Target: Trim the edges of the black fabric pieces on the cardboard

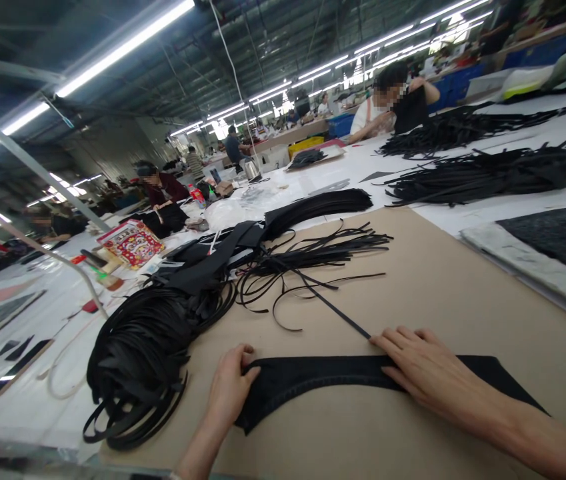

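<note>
A curved black fabric piece [313,383] lies flat on the brown cardboard sheet [437,280] right in front of me. My left hand [230,390] pinches its left end between thumb and fingers. My right hand [423,370] lies flat, fingers spread, on the piece's upper edge, fingertips touching a thin black strip [323,300] that runs diagonally up to the left. Loose black strips [313,253] tangle beyond it.
A thick coil of black straps [137,360] lies left of the cardboard. More strap piles [493,173] and a dark sheet [563,237] sit to the right. A colourful box [131,243] stands at left. Other people sit at work farther along the long white table [43,400].
</note>
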### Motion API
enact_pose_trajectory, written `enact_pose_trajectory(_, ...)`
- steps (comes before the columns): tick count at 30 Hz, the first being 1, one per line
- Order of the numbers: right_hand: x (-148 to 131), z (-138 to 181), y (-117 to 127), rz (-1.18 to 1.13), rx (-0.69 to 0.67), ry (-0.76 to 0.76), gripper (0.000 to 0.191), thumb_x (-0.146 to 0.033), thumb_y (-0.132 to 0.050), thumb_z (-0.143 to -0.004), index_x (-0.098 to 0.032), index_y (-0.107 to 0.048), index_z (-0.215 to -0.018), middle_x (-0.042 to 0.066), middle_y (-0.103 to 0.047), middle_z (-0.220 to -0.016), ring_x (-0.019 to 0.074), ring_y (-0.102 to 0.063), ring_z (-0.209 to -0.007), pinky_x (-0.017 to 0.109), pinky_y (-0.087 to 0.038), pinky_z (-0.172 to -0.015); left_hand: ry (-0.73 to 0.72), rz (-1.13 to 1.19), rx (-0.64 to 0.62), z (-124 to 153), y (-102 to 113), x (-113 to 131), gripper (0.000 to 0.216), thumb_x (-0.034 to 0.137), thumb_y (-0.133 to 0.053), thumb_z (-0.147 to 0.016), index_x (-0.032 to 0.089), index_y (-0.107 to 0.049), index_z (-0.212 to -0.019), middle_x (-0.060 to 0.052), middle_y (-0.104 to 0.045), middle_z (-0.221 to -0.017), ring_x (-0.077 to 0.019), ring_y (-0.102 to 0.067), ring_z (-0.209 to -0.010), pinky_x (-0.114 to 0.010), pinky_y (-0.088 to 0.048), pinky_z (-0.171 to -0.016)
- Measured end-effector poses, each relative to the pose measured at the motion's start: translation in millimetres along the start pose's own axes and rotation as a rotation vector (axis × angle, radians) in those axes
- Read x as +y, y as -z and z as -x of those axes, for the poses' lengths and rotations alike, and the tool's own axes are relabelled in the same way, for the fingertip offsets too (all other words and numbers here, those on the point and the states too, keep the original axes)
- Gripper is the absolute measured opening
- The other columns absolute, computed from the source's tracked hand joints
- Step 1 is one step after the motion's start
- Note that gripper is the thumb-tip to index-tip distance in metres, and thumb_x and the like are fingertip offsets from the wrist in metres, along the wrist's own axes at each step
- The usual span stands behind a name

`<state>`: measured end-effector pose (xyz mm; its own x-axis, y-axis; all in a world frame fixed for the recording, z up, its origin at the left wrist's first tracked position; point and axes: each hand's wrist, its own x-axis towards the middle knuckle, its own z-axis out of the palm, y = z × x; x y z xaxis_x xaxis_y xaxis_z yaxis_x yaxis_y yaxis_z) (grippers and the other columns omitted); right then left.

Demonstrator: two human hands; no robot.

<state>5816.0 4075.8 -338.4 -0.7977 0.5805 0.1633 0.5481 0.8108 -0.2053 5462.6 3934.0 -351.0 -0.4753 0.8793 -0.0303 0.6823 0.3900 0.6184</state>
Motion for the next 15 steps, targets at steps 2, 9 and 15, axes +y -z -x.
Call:
enact_pose_trajectory(2, 6.1, -0.3, 2.2, -0.018, -0.049, -0.031, 0.018, -0.016, -0.056, -0.088, -0.02, -0.058, -0.106, 0.006, -0.057, -0.1, 0.0267, -0.052, -0.091, 0.044, -0.035, -0.079, 0.052, 0.05, -0.062, -6.2, -0.5, -0.2, 0.024, 0.025, -0.063, -0.062, 0.02, -0.061, -0.086, 0.005, -0.05, -0.063, -0.017, -0.052, -0.063, -0.029, -0.038, -0.063)
enact_pose_trajectory(9, 4.2, -12.3, 20.7, -0.18, -0.255, -0.153, 0.009, -0.013, -0.06, -0.083, -0.02, -0.059, -0.088, 0.002, -0.058, -0.091, 0.023, -0.054, -0.087, 0.039, -0.034, -0.078, 0.114, 0.247, -0.145, -7.6, 7.0, 14.2, 0.02, 0.023, -0.064, -0.051, 0.02, -0.049, -0.064, 0.005, -0.05, -0.058, -0.0133, -0.046, -0.059, -0.025, -0.032, -0.056)
enact_pose_trajectory(15, 11.4, -18.4, 25.1, -0.297, -0.332, -0.197, 0.011, -0.014, -0.058, -0.079, -0.021, -0.06, -0.087, 0.001, -0.06, -0.086, 0.0219, -0.055, -0.082, 0.033, -0.035, -0.071, 0.183, 0.449, -0.22, -2.0, 17.5, 20.9, 0.053, 0.029, -0.071, -0.054, 0.019, -0.052, -0.102, 0.003, -0.061, -0.073, -0.0143, -0.055, -0.067, -0.025, -0.039, -0.063)
